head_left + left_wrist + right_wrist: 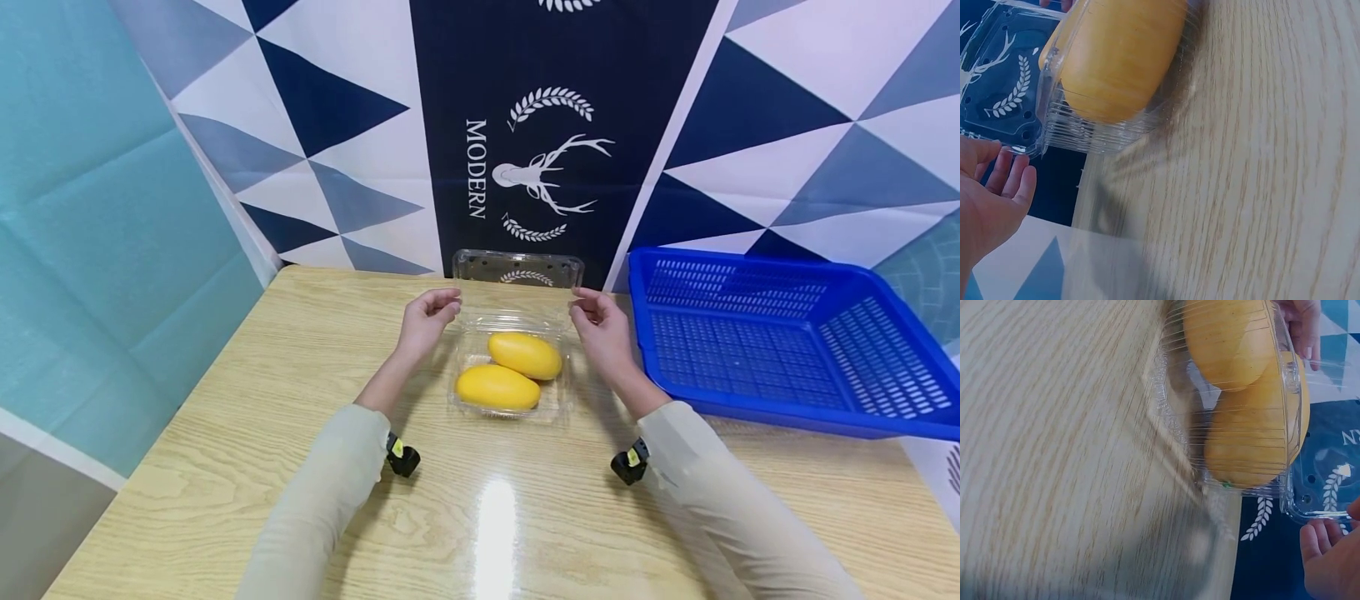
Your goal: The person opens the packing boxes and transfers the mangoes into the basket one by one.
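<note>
A clear plastic clamshell box (564,398) stands on the table with its hinged lid (517,268) raised at the back. Two yellow mangoes (525,356) lie side by side in its base, one slightly behind the other. My left hand (429,321) pinches the lid's left edge between thumb and fingers. At the opposite edge, my right hand (603,329) holds the lid the same way. The left wrist view shows the thumb and fingertips at the lid rim (1019,149). In the right wrist view, fingertips meet the lid's corner (1310,515).
A blue perforated plastic basket (750,400) stands at the right of the wooden table (300,367). Behind the table hangs a patterned cloth (352,108) with a deer-head print. A teal sheet (97,208) covers the left side.
</note>
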A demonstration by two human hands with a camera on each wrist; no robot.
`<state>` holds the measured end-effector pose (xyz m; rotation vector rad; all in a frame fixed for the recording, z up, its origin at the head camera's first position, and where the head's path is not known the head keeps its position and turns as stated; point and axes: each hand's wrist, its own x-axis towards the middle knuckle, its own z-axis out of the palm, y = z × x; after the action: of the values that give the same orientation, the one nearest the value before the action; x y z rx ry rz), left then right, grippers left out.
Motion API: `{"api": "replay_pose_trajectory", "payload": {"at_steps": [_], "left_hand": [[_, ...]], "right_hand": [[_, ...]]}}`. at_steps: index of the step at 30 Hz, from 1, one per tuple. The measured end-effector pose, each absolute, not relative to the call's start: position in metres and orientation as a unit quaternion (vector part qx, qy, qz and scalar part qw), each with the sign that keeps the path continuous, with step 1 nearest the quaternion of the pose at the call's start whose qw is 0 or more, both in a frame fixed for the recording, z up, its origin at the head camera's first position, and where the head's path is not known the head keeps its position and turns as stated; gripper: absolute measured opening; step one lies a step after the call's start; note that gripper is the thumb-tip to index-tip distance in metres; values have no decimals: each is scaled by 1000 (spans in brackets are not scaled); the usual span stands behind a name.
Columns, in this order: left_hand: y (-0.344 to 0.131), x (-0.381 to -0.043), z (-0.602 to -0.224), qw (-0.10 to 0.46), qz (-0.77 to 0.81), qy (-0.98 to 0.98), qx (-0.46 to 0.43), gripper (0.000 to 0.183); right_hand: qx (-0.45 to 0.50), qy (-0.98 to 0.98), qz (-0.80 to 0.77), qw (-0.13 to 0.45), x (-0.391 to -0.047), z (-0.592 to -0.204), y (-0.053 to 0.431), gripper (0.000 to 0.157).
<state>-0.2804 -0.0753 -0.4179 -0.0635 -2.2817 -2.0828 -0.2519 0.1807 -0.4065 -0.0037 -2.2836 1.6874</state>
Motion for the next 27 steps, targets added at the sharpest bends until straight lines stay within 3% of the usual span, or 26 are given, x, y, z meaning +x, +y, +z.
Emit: {"api": "replay_pose_trajectory", "payload": {"at_steps": [27], "left_hand": [[-75,-287,-423,16,-676,-737,-12,27]], "right_hand": [[-47,-810,576,99,-262,-411,180,31]]}}
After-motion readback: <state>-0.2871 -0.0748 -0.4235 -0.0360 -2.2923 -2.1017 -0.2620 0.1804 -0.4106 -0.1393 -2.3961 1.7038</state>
